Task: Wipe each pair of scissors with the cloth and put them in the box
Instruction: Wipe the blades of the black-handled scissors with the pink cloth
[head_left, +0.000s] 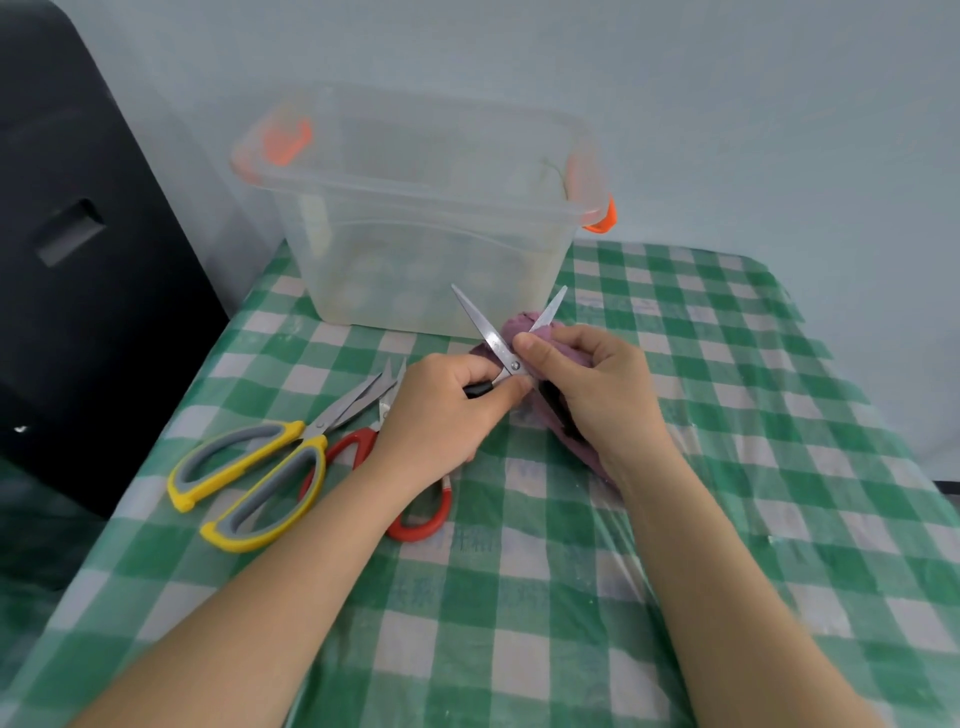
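Two hands (447, 410) (597, 384) around open black-handled scissors (491, 332), purple cloth (519, 325) behind.

Pale blue-grey wall (727, 104) behind, plain and evenly lit. Table (571, 597) under a green-and-white checked cloth with a clear plastic sheet over it (creased, faintly shiny). Large black furniture piece (78, 260) at the left edge, a rectangular recess in its side. Dark floor below it.
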